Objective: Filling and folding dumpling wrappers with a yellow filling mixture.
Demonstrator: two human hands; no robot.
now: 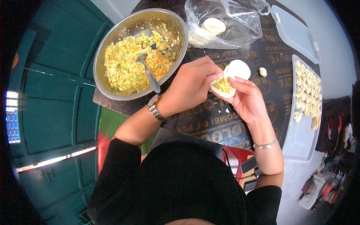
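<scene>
A round dumpling wrapper (224,92) is held between my two hands, with chopped vegetable filling (222,84) heaped in its middle. My left hand (191,81), wearing a watch at the wrist, pinches the wrapper's left edge. From the right, my right hand (249,97) supports it with the thumb near the filling and fingers underneath. The wrapper is bent upward at the sides, and the filling shows. Just beyond my fingertips lie flat loose wrappers (239,69) that overlap. A small lump of dough or a dumpling (263,72) sits to their right.
A steel bowl (99,81) of filling with a metal spoon (150,74) stands at the left. A clear plastic bag (242,33) holds stacked wrappers (213,26). At the right, a plastic tray (299,143) holds several rows of folded dumplings (308,90), below a plastic lid (295,31).
</scene>
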